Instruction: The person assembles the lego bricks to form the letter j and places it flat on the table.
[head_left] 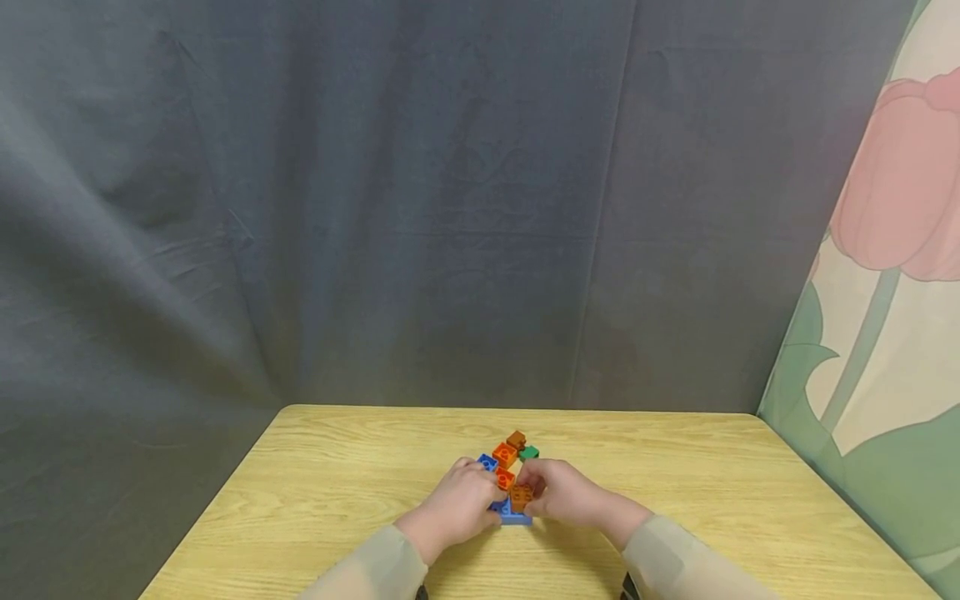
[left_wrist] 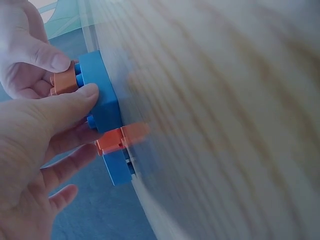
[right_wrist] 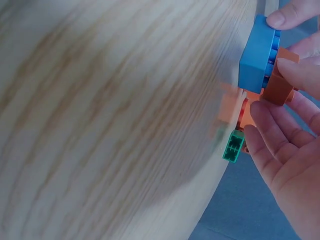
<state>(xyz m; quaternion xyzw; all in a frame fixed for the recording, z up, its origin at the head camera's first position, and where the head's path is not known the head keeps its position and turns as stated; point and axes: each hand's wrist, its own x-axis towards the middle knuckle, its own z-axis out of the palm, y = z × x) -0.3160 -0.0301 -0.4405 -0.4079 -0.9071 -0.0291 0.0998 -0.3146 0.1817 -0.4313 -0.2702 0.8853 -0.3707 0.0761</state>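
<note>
Pinching a brown brick (head_left: pixel 521 497) between thumb and fingers of the right hand (head_left: pixel 567 493), with that brick seated on the studs of a blue base brick (head_left: pixel 514 516) lying flat on the wooden surface (head_left: pixel 315 492). Steadying the same blue base with the left hand (head_left: pixel 459 502), thumb curled over its near edge and fingers wrapped behind, as seen in the left wrist view where the thumb (left_wrist: pixel 75 100) lies against the blue base brick (left_wrist: pixel 102 100) and the brown brick (left_wrist: pixel 65 82) sits just beyond it under the other hand's fingertips (left_wrist: pixel 52 60). Meeting grip to grip over the base, both hands closed on their pieces and touching or nearly touching each other above it. Just past the left grip, away from the person: an orange-red brick (head_left: pixel 505 478) on the cluster, showing in the left wrist view as an orange-red brick (left_wrist: pixel 112 140) against a lower blue piece. Beyond that, further from both grips: a second blue brick (head_left: pixel 487 461), an orange brick (head_left: pixel 505 454), another brown brick (head_left: pixel 516 439) farthest out, and a small green brick (head_left: pixel 528 452) off toward the right grip's side, lying apart on the surface. From the right wrist view: the blue base brick (right_wrist: pixel 257 55) edge-on against the surface, the brown brick (right_wrist: pixel 279 85) held by the right fingers (right_wrist: pixel 300 75), the green brick (right_wrist: pixel 233 146) just below the grip near the fingertips. Behind everything, a grey cloth backdrop (head_left: pixel 375 208) and a floral panel (head_left: pixel 892 292) at the right.
</note>
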